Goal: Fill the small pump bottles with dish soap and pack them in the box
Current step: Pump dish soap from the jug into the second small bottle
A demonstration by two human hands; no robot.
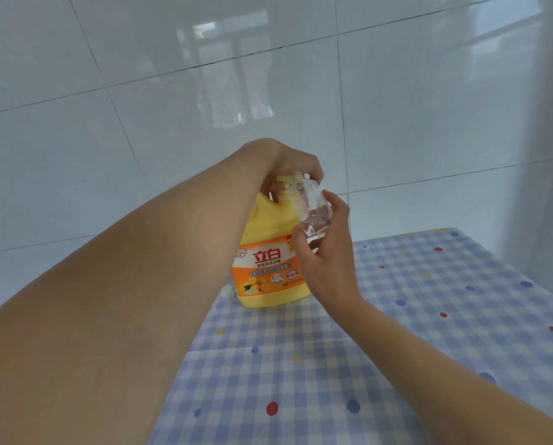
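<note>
Left hand grips the jug top; right hand holds a clear bottle, tilted, mouth at the spout. Keeping the mouth beneath the spout should prevent spills.

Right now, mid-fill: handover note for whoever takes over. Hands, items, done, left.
Left hand: on top of the yellow dish soap jug, over its pump head, at the jug's neck.
Right hand: holds the small clear bottle, tilted, mouth up against the jug's spout.
Jug stands upright on the checked tablecloth, near its far left edge.
Done: bottle in place at the spout; it looks mostly empty, though its fill level is hard to read.
Left: pump soap in, fit the pump top, fill any others, pack. The box, pump tops and other bottles are out of view.
</note>
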